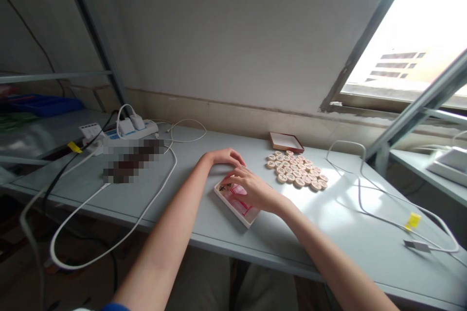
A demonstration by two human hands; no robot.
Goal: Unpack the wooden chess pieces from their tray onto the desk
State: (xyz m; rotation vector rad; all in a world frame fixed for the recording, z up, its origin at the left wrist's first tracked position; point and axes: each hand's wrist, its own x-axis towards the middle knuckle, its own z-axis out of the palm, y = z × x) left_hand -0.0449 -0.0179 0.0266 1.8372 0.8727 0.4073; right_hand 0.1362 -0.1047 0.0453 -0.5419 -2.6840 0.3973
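A shallow white-edged box with pink and red printing inside lies tilted near the table's front edge. Dark characters show at its left corner. Over it reaches my right hand, fingers bent and thumb apart, touching or just above the inside; no held thing is visible. Just beyond the box's far left side, my left hand rests low with loosely curved fingers, its fingertips close to my right hand. To the right, several round wooden Chinese chess pieces lie face up in a flat cluster.
An open shallow box lid sits behind the pieces by the wall. On the left stand a power strip with plugs and a pixelated dark object. White cables curl across the right side; another cable loops over the front edge.
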